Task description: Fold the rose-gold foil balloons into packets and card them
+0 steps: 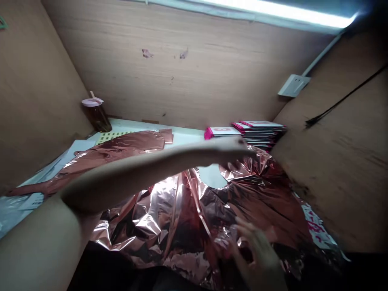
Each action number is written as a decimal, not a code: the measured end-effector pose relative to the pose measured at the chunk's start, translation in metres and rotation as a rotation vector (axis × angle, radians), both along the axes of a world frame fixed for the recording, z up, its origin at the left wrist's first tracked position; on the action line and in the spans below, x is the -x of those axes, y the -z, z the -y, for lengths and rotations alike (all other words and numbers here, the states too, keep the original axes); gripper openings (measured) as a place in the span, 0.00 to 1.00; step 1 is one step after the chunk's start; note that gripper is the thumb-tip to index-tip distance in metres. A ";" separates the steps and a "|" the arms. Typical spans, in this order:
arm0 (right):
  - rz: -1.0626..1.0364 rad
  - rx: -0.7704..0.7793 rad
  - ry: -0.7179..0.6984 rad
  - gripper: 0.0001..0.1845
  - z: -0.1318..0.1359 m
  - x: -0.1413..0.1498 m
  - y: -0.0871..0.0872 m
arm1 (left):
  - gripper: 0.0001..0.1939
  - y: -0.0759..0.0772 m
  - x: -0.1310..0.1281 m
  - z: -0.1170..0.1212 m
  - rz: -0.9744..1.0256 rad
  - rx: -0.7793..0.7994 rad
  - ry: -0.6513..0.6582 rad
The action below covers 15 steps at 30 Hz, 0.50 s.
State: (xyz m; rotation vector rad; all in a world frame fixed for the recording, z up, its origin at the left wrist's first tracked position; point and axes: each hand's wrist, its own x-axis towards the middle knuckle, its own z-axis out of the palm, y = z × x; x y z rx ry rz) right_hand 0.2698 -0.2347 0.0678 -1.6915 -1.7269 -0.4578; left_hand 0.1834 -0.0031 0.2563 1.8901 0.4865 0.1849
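A large rose-gold foil balloon [169,210], flat and wrinkled, spreads across the table in front of me and has a round opening near its far side. My left arm reaches across it to the right. At the far right part of the foil, my left hand [233,152] is blurred, with its fingers curled down onto the bunched foil. My right hand [257,250] is low and near my body, over the crumpled foil, its thumb and fingers apart. A narrow folded strip of foil [198,206] runs from the opening toward my right hand.
More rose-gold foil [121,151] lies at the left. Stacks of flat printed packs [262,135] stand at the back right, touching the side wall. A lidded dark cup [98,117] stands in the back left corner. Wooden walls enclose the table; a socket [294,85] is mounted right.
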 end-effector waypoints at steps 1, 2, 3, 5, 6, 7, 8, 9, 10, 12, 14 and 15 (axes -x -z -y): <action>-0.017 0.026 -0.056 0.16 0.003 0.008 0.009 | 0.24 0.014 0.012 0.007 -0.112 -0.042 0.069; -0.027 0.035 -0.098 0.21 0.006 0.019 0.020 | 0.27 0.034 0.030 0.015 -0.289 -0.126 0.172; -0.028 0.022 -0.127 0.28 0.009 0.031 0.031 | 0.32 0.056 0.050 0.021 -0.421 -0.207 0.204; -0.001 -0.044 -0.151 0.34 0.012 0.054 0.052 | 0.33 0.101 0.093 0.032 -0.514 -0.229 0.110; 0.019 -0.081 -0.140 0.31 0.013 0.063 0.061 | 0.33 0.120 0.113 0.037 -0.571 -0.202 0.060; 0.034 -0.106 -0.128 0.24 0.012 0.071 0.068 | 0.34 0.136 0.130 0.042 -0.624 -0.150 0.017; 0.033 -0.108 -0.123 0.16 0.011 0.076 0.072 | 0.35 0.149 0.143 0.047 -0.665 -0.063 -0.017; 0.008 -0.098 -0.124 0.10 0.009 0.078 0.073 | 0.35 0.159 0.152 0.054 -0.698 0.055 -0.040; -0.039 -0.084 -0.125 0.09 0.007 0.078 0.072 | 0.35 0.166 0.157 0.061 -0.702 0.198 -0.061; -0.143 -0.068 -0.131 0.11 0.003 0.074 0.064 | 0.31 0.173 0.154 0.076 -0.609 0.548 -0.116; -0.173 -0.067 -0.122 0.11 0.002 0.065 0.051 | 0.23 0.172 0.138 0.085 -0.431 0.824 -0.203; -0.151 -0.085 -0.104 0.12 0.004 0.059 0.045 | 0.19 0.167 0.125 0.085 -0.326 0.898 -0.255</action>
